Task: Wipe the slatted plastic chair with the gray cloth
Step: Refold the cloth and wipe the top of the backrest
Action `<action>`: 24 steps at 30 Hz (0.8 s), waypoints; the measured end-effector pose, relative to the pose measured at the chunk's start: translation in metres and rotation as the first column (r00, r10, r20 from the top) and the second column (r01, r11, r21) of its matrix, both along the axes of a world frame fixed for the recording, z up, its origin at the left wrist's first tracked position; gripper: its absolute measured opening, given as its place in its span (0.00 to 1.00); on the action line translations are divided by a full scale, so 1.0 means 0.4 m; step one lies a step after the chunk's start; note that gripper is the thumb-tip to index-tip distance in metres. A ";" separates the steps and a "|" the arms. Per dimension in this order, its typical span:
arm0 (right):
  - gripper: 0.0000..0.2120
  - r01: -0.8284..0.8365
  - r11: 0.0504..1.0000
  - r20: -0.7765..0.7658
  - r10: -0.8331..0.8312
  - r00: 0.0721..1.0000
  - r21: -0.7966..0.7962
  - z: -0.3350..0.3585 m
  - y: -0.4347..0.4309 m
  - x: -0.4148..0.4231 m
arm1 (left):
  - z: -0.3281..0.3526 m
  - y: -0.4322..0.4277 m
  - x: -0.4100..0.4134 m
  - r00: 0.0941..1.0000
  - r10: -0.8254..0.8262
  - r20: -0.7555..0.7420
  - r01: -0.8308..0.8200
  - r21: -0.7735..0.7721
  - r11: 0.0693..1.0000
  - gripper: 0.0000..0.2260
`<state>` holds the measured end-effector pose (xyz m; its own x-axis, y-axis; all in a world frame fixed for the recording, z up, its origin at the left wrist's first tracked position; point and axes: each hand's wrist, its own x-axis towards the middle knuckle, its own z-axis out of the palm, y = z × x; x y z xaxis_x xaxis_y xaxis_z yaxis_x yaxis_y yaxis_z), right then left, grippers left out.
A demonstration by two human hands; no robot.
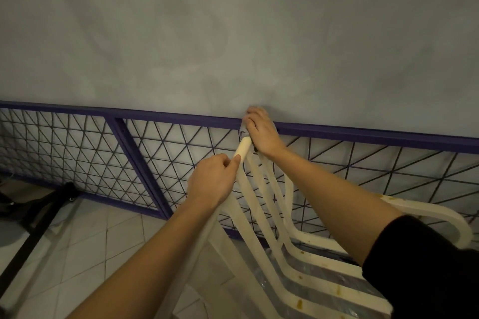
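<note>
At the left edge of the tiled floor (85,241) lies a black frame (39,228), well apart from the work and no obstacle to it. Moving right, the left hand (212,181) grips the top of the slatted plastic chair (245,212), its fingers (234,160) curled round the cream top rail (243,147) at the backrest's left corner. That hold looks like the brace. It should be firm enough that the light chair neither tips nor slides toward the purple railing (363,134) just behind it.

Just right of that, the gray cloth (243,132) is wrapped over the top rail, and only a small bunch of it shows. The right hand (260,132) grips it there, fingers (252,111) closed over cloth and rail together.

The step in hand seems to be wiping the top rail. To do it well:

1. Let the cloth wrap the rail fully, so the front, top and back are cleaned in 1 pass.
2. Draw the right hand along the rail toward the backrest's right corner with steady pressure, away from the bracing hand.
3. Refold the cloth to a clean face before going down each slat.

Further right and lower, brown stains (300,304) dot the seat slats, and another shows on the right armrest (381,195). By the look of them, those will need harder rubbing, so much of the task appears to remain.
</note>
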<state>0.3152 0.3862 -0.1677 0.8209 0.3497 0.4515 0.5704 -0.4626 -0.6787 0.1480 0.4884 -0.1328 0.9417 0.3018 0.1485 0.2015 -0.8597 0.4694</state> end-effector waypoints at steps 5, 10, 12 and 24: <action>0.17 -0.039 0.998 0.034 0.040 0.999 -0.049 -0.026 -0.010 -0.079 | -0.003 -0.001 -0.005 0.998 -0.003 0.055 0.001 0.038 0.999 0.18; 0.13 -0.118 0.992 0.159 0.125 0.979 -0.054 -0.025 -0.013 -0.108 | -0.008 0.003 -0.002 0.997 0.020 0.076 -0.022 0.023 1.000 0.17; 0.13 -0.054 0.988 0.194 0.082 0.978 -0.148 -0.003 -0.002 -0.072 | -0.009 0.001 -0.001 0.996 0.009 0.085 -0.015 0.068 0.998 0.16; 0.21 0.073 0.997 -0.115 -0.071 0.991 0.018 0.070 0.051 0.048 | -0.005 -0.004 0.000 0.995 -0.001 0.101 -0.013 0.132 0.991 0.16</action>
<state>0.3345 0.4068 -0.1398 0.8900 0.2788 0.3608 0.4547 -0.4836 -0.7479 0.1480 0.4867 -0.1347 0.9182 0.2787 0.2814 0.1641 -0.9144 0.3701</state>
